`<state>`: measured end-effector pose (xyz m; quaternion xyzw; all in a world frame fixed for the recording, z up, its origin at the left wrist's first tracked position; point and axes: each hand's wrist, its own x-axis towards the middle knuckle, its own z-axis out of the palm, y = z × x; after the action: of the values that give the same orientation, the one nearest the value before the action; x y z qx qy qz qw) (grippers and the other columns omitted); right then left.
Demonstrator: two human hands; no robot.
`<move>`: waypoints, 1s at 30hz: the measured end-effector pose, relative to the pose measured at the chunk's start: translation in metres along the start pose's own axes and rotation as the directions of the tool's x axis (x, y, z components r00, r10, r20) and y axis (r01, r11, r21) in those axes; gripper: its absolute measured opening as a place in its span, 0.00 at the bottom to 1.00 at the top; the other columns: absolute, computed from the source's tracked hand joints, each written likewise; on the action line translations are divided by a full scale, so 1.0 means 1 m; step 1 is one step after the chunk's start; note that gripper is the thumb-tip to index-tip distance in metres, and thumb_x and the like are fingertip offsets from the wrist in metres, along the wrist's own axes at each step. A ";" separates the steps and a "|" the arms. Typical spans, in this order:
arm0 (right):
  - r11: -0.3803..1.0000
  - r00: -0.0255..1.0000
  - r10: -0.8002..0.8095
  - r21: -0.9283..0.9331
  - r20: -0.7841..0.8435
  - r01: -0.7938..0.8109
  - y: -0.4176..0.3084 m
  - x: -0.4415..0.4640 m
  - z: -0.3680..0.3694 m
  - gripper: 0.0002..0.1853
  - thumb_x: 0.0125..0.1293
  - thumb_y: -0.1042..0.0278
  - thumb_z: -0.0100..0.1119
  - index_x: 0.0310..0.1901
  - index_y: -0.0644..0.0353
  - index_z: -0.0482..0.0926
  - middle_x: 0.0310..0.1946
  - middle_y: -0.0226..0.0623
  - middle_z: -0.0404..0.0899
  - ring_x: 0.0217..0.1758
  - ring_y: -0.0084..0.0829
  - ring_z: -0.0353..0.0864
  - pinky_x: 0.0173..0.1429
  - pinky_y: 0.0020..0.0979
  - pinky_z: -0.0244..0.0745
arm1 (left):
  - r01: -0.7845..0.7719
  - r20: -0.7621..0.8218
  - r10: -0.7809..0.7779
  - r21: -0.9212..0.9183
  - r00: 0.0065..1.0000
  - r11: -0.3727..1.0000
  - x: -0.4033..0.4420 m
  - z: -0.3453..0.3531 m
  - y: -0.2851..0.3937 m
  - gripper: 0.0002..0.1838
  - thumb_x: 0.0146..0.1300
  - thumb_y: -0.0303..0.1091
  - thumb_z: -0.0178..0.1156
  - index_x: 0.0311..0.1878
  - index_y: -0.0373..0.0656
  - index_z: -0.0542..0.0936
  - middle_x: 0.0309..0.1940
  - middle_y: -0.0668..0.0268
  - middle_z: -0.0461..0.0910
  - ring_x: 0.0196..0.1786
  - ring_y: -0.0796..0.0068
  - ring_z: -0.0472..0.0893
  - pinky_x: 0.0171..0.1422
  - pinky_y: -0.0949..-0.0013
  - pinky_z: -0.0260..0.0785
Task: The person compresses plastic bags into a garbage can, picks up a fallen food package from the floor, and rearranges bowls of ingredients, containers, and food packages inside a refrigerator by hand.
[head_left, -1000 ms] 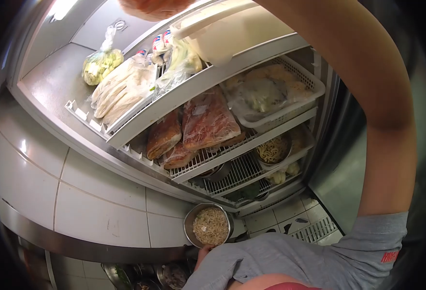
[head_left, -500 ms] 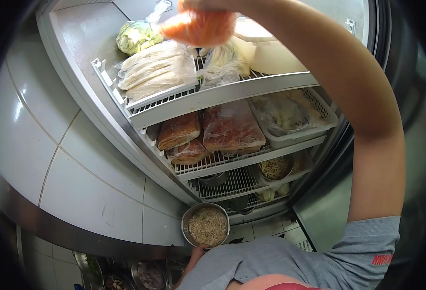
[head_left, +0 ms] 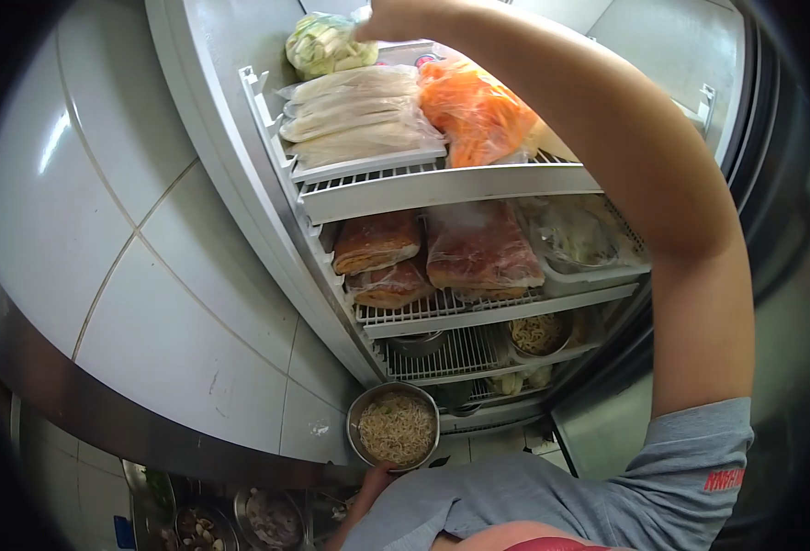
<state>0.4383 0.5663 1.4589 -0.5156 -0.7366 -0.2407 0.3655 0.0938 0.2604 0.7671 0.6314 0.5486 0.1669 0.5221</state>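
My left hand (head_left: 379,477) holds the side of a round metal bowl (head_left: 354,444) low in front of the fridge. Pale bean sprouts (head_left: 396,428) fill the bowl. My right arm reaches up across the open fridge. At the top edge of the view, my right hand (head_left: 403,20) has its fingers bunched at the neck of a clear bag of chopped green vegetable (head_left: 331,46); part of the hand is cut off. Below it, a plastic bag of shredded carrot (head_left: 477,106) lies on the top shelf (head_left: 442,188), beside bagged long white pieces (head_left: 359,115).
Wrapped brown-red slabs (head_left: 483,248) and a white basket (head_left: 598,275) occupy the second shelf. A bowl of sprouts (head_left: 538,332) stands lower down. A tiled wall (head_left: 212,321) borders the fridge on the left. Food containers (head_left: 272,519) sit at the bottom left.
The carrot bag was held up in my right hand and now lies on the top shelf. My right hand has moved to the green vegetable bag. The view has shifted slightly.
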 end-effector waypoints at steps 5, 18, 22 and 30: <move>0.949 0.931 0.316 -0.061 0.183 -0.309 -0.061 0.011 0.015 0.56 0.28 0.46 0.81 0.67 0.38 0.65 0.64 0.54 0.60 0.65 0.50 0.66 0.61 0.45 0.73 | -0.049 -0.016 0.050 0.086 0.999 0.995 0.035 0.024 -0.109 0.18 0.53 0.31 0.69 0.48 0.37 0.81 0.40 0.54 0.84 0.46 0.61 0.84 0.51 0.63 0.76; 0.981 0.995 0.048 0.183 0.092 -0.064 0.008 0.010 -0.045 0.33 0.53 0.57 0.67 0.62 0.52 0.69 0.53 0.48 0.74 0.53 0.44 0.77 0.55 0.41 0.75 | -0.101 0.021 0.100 0.306 0.995 0.947 0.001 -0.023 -0.007 0.16 0.52 0.32 0.70 0.45 0.39 0.83 0.40 0.51 0.84 0.44 0.60 0.85 0.49 0.62 0.76; 0.919 0.936 -0.298 0.208 -0.190 0.334 0.081 0.009 -0.032 0.46 0.61 0.47 0.65 0.75 0.44 0.49 0.42 0.49 0.81 0.43 0.31 0.80 0.45 0.32 0.77 | -0.086 -0.047 0.104 0.295 0.993 0.952 -0.010 -0.022 0.030 0.12 0.54 0.28 0.66 0.42 0.34 0.83 0.39 0.52 0.84 0.41 0.60 0.85 0.46 0.61 0.77; 0.999 0.936 -0.001 0.047 0.352 -0.016 0.038 -0.090 -0.053 0.46 0.47 0.48 0.73 0.68 0.49 0.64 0.66 0.47 0.61 0.67 0.50 0.64 0.70 0.49 0.59 | 0.014 -0.031 -0.026 -0.330 0.999 0.944 -0.020 -0.014 0.090 0.12 0.57 0.23 0.59 0.42 0.26 0.79 0.41 0.51 0.82 0.41 0.60 0.84 0.42 0.62 0.79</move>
<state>0.5074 0.4889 1.4198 -0.5441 -0.7938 -0.1252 0.2413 0.1225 0.2624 0.8555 0.5267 0.5284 0.2620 0.6122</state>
